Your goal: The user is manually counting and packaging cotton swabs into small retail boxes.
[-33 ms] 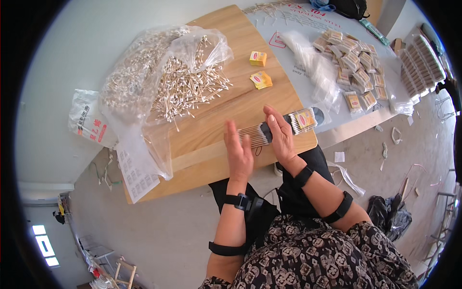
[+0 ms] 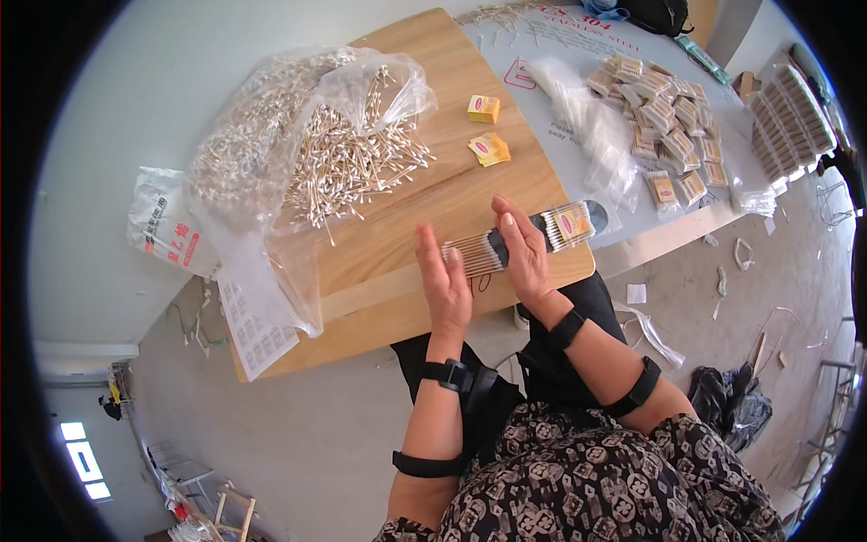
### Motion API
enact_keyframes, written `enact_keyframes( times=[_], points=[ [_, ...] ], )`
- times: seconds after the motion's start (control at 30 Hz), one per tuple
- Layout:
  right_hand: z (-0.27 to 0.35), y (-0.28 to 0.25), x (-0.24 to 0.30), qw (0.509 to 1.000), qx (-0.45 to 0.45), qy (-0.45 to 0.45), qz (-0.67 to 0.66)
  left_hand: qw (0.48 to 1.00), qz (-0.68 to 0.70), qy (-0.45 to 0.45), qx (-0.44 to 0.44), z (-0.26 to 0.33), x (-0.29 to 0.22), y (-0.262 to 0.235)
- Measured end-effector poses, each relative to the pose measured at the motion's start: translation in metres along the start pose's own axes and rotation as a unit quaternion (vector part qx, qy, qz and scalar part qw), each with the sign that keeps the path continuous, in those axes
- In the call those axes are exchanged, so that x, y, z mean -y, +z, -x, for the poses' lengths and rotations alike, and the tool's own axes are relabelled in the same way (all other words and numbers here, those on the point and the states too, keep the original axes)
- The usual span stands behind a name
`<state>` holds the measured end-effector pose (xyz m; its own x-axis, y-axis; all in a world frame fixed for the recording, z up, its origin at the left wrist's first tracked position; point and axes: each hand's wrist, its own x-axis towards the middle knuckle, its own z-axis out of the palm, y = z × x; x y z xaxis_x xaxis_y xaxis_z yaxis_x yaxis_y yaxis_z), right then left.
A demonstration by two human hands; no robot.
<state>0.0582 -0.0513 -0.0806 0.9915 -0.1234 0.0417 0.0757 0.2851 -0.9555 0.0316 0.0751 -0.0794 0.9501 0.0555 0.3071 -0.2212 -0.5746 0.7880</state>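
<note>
A flat row of cotton swabs lies near the front edge of the wooden table, across a dark grey strip. My left hand stands edge-on by the row's left end, fingers stretched out, gripping nothing visible. Over the dark strip rests my right hand, fingers extended, its palm side hidden. Just right of it sits a second group of swabs with a yellow card on top. Farther back are two small stacks of yellow cards, an upper stack and a lower stack.
A large clear bag spills loose swabs over the table's left side. On the grey table to the right lie clear plastic sleeves and a heap of filled swab packs. Stacked packs stand at far right.
My left hand has shifted slightly left, away from the row's end, showing more of the swabs. My right hand has barely moved.
</note>
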Motion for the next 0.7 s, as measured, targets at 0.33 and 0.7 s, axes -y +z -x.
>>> enact_keyframes(
  times=[0.33,0.7],
  points=[
    [-0.007,0.001,-0.009,1.0,-0.019,-0.011,0.016,0.975,0.181,-0.098,-0.086,-0.008,-0.015,0.031],
    [-0.03,-0.055,0.047,0.92,0.191,-0.104,0.327,0.982,-0.13,0.084,0.107,-0.008,-0.022,0.006]
  ],
)
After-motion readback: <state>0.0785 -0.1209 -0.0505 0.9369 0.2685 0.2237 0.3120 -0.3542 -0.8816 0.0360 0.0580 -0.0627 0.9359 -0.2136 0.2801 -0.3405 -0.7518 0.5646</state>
